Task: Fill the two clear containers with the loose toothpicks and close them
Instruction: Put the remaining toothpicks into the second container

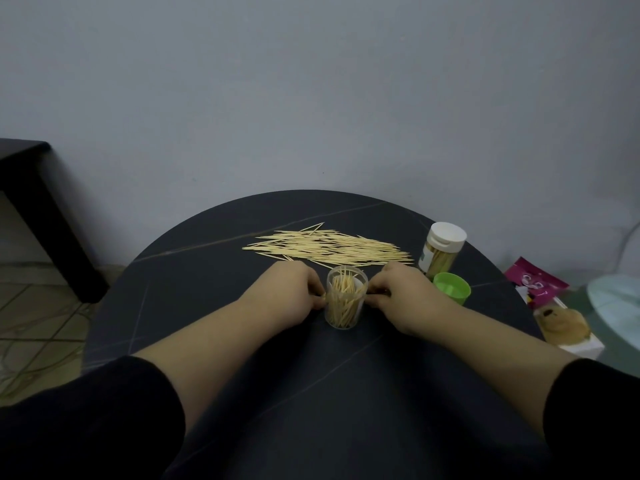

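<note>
An open clear container (pixel 346 299), partly filled with toothpicks, stands upright in the middle of the dark round table (pixel 207 271). My left hand (pixel 294 289) touches its left side and my right hand (pixel 398 292) its right side, fingers curled against the wall. Whether the fingers pinch toothpicks I cannot tell. Behind the container lies a wide pile of loose toothpicks (pixel 329 249). At the right stands a second clear container (pixel 441 251) with a white lid on, toothpicks inside. A green lid (pixel 452 288) lies in front of it.
The table's far edge meets a grey wall. A pink packet (pixel 535 280) and a box with a brown toy figure (pixel 568 329) sit past the table's right edge. A dark piece of furniture (pixel 38 202) stands on the tiled floor at the left.
</note>
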